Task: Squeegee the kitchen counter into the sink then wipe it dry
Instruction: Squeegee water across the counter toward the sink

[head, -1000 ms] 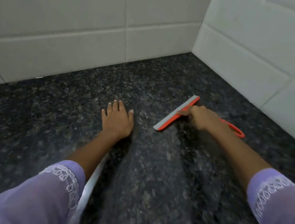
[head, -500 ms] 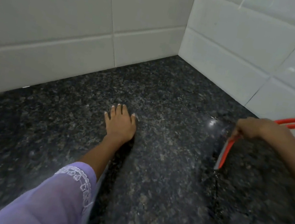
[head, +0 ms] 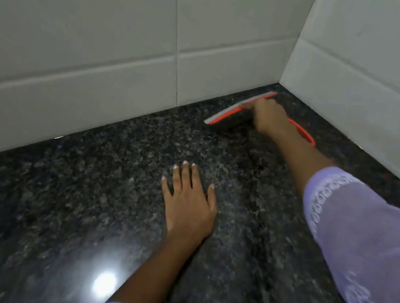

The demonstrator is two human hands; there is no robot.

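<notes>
One squeegee (head: 229, 113), two hands, left hand (head: 191, 203), right hand (head: 269, 116), one counter (head: 63, 207)

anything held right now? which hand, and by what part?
Right hand holds the orange squeegee, grip where the handle meets the blade. Left hand holds nothing, flat on the counter.

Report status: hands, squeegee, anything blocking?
Right hand gripping squeegee, blade down at back corner. Left hand flat on counter. Nothing blocking.
</notes>
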